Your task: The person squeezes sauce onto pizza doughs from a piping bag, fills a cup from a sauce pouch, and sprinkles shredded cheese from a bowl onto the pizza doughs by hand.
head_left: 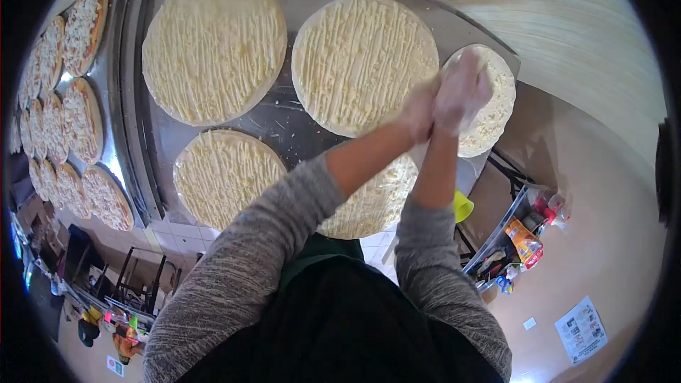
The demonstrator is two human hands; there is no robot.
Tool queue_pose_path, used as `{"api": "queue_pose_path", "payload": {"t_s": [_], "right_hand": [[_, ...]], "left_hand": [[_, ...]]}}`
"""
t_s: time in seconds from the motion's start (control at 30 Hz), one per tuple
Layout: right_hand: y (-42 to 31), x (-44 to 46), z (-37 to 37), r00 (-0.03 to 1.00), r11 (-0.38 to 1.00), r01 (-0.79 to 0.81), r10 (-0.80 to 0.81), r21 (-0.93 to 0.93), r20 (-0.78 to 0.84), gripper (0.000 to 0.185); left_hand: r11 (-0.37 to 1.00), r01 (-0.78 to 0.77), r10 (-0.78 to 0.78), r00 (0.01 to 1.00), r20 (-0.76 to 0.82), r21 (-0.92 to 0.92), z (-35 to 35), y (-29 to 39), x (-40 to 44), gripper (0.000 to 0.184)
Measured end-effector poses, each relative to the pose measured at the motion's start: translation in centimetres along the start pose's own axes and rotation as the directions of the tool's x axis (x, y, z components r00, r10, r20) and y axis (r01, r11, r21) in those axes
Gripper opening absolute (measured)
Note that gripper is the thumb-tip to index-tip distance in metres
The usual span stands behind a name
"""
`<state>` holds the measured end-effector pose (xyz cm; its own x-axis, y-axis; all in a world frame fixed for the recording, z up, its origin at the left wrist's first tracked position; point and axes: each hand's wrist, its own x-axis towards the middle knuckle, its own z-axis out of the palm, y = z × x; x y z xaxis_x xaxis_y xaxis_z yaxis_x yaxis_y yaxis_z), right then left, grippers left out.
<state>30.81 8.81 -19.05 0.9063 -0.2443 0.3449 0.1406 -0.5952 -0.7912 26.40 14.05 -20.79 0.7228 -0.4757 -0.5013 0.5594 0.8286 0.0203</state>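
Note:
My left hand and my right hand are brought together above the small round pizza base at the right end of the metal table. Both seem to wear thin clear gloves and are blurred. The right one looks closed; what it holds, if anything, is hidden. Motion smears the left hand's fingers. Crumbly white topping covers the small base. Just left lies a large round base with pale cream stripes and crumbs. Partly under my forearms is another topped base.
Two more striped bases, a large one and a lower one, lie on the metal table. Several small topped pizzas rest on a tray at left. A yellow-green cup and a cluttered shelf stand at right.

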Motion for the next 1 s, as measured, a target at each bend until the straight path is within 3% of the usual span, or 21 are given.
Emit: {"api": "queue_pose_path", "payload": {"t_s": [0.07, 0.1, 0.13, 0.17, 0.23, 0.3, 0.33, 0.37, 0.4, 0.43, 0.47, 0.53, 0.6, 0.7, 0.8, 0.9, 1.0], "right_hand": [[1.4, 3.9, 2.1, 0.955, 0.945, 0.262, -0.282, -0.196, -0.086, 0.027], [0.5, 4.1, 2.0, 0.957, 0.946, 0.257, -0.277, -0.197, -0.083, 0.027], [-1.0, 4.0, 2.0, 0.989, 0.989, 0.113, -0.121, -0.097, -0.082, 0.030], [-2.1, 3.7, 1.8, 0.997, 0.999, -0.034, 0.034, 0.004, -0.069, 0.033], [-0.6, -0.2, 0.1, 0.931, 0.899, -0.337, 0.362, 0.281, -0.043, 0.036], [-3.9, -3.7, -2.4, 0.805, 0.793, -0.592, 0.591, 0.143, 0.048, 0.021], [-2.6, -5.5, -3.4, 0.946, 0.945, -0.323, 0.325, -0.058, 0.026, 0.023], [-2.9, -6.2, -3.7, 0.997, 0.967, -0.014, 0.031, -0.255, 0.064, 0.027], [-3.2, -6.6, -4.3, 0.998, 0.966, -0.015, 0.032, -0.259, 0.062, 0.027], [-3.5, -6.9, -4.7, 0.935, 0.914, -0.346, 0.354, 0.212, 0.000, 0.029], [-4.4, -6.5, -4.6, 0.775, 0.563, -0.533, 0.624, 0.631, 0.098, 0.032], [-4.8, -5.6, -4.4, 0.801, 0.563, -0.496, 0.591, 0.661, 0.098, 0.033], [-5.0, -5.0, -4.4, 0.824, 0.560, -0.460, 0.559, 0.689, 0.096, 0.034], [-5.6, -4.3, -4.7, 0.771, 0.514, -0.501, 0.631, 0.696, 0.090, 0.034], [-6.4, -3.8, -4.6, 0.713, 0.449, -0.558, 0.690, 0.698, 0.125, 0.033], [-6.1, -3.0, -4.1, 0.717, 0.453, -0.557, 0.685, 0.696, 0.128, 0.034], [-4.9, -1.2, -3.3, 0.779, 0.428, -0.517, 0.595, 0.742, 0.198, 0.029]], "left_hand": [[1.000, -0.005, 0.005, 1.000, -0.014, 0.011, 0.9, 1.7, 3.5, 0.042], [1.000, -0.008, 0.007, 1.000, 0.028, 0.029, 0.4, 1.6, 5.3, 0.037], [0.999, -0.010, 0.006, 0.997, 0.071, 0.049, 0.1, 1.5, 6.1, 0.033], [1.000, -0.015, 0.015, 0.999, 0.042, -0.002, 1.9, 1.9, 3.4, 0.042], [0.999, 0.026, -0.024, 0.998, -0.052, 0.042, 0.1, -0.6, 0.2, 0.042], [0.998, -0.030, 0.031, 0.999, -0.027, 0.053, -1.2, -3.4, -3.7, 0.048], [0.996, 0.084, -0.085, 0.995, -0.048, -0.027, -0.9, -3.7, -5.7, 0.050], [0.974, 0.196, -0.204, 0.977, -0.061, -0.109, -0.6, -3.6, -7.0, 0.052], [0.974, 0.200, -0.208, 0.976, -0.060, -0.110, -0.4, -3.5, -7.2, 0.052], [0.950, 0.258, -0.271, 0.961, -0.051, -0.177, -0.1, -3.5, -7.2, 0.054], [0.919, 0.312, -0.329, 0.943, -0.037, -0.241, 0.1, -3.3, -7.2, 0.055], [0.932, 0.311, -0.326, 0.943, -0.061, -0.185, 0.5, -2.4, -6.2, 0.054], [0.961, 0.222, -0.223, 0.975, 0.015, -0.166, 0.4, -3.0, -4.9, 0.052], [0.973, 0.198, -0.204, 0.978, -0.041, -0.121, 1.0, -2.9, -5.4, 0.049], [0.968, 0.207, -0.223, 0.969, -0.106, -0.138, 2.3, -1.9, -6.1, 0.048], [0.939, 0.239, -0.259, 0.965, -0.049, -0.249, 1.3, -2.9, -3.9, 0.051], [0.937, 0.282, -0.291, 0.957, -0.014, -0.207, 1.5, -1.7, -1.6, 0.054]]}}
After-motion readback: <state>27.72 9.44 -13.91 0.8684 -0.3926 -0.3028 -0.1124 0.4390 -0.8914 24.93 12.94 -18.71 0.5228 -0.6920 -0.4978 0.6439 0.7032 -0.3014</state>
